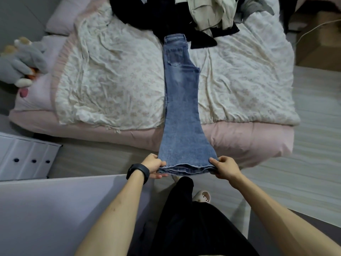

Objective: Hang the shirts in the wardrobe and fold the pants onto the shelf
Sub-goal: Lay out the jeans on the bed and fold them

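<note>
Blue flared jeans lie stretched lengthwise down the middle of the bed, folded leg on leg, waistband at the far end. Their hems hang past the bed's near edge. My left hand pinches the left corner of the hems and my right hand pinches the right corner, holding them level above the floor. A heap of dark clothes and cream clothes sits at the far end of the bed, touching the waistband.
The bed has a floral quilt over a pink sheet. A grey plush toy lies at the left. A white drawer unit stands at left, a pale flat panel beside my left arm, cardboard boxes at far right.
</note>
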Motion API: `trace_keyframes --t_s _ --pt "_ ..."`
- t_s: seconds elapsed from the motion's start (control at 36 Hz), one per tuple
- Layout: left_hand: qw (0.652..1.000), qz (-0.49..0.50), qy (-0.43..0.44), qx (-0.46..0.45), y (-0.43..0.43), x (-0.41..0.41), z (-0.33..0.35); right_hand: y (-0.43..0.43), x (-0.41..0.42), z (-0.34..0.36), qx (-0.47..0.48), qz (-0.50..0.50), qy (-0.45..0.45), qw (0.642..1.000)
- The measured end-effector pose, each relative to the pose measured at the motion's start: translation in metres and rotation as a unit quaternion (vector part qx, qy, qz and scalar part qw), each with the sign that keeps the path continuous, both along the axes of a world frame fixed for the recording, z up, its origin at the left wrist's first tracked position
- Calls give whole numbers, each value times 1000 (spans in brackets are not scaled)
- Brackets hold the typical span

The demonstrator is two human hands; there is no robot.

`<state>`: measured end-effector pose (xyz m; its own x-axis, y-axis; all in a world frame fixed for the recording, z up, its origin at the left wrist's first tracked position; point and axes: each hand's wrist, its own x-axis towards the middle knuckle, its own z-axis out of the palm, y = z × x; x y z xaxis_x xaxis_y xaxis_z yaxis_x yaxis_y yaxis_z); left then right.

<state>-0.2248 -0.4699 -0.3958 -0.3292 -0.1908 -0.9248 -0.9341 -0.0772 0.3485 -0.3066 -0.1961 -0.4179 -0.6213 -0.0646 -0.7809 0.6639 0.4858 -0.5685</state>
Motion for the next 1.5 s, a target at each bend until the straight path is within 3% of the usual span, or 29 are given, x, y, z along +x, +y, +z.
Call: trace_keyframes --t_s 0.17,0.36,0.47,0.58,0.78,0.94,1.06,1.14,1.22,1.39,1.44,1.5 --pt "997 45 56 -5 -3 -2 2 -2 1 8 36 -29 51 998" --pt "998 20 57 24 -5 -14 16 0 -12 20 -120 -103 -20 987" --pt "998 23 55 38 -6 -18 18 4 -10 20 -109 -90 -9 990" --pt "995 -38 62 67 -5 -19 22 5 -8 17 -59 -83 65 993" --pt "978 -170 99 -74 -7 -28 34 -5 -18 21 -58 -73 95 991" --pt "969 -203 112 -89 -14 -32 43 -6 -26 29 -89 -71 74 991" --pt "930 -294 130 -177 -12 -31 44 -7 -27 45 -94 -9 65 993" --pt "908 -298 160 -248 -11 -30 47 -10 -27 57 -31 90 132 987" --pt "872 -322 176 -324 -12 -29 51 -10 -30 57 88 253 251 930" --pt "754 -425 187 -465 -13 -17 47 -12 -30 54 221 423 524 705" --pt "704 -480 178 -493 -12 -11 43 -13 -28 61 234 454 563 650" --pt "676 -527 146 -494 -12 -5 41 -14 -25 67 241 501 548 626"
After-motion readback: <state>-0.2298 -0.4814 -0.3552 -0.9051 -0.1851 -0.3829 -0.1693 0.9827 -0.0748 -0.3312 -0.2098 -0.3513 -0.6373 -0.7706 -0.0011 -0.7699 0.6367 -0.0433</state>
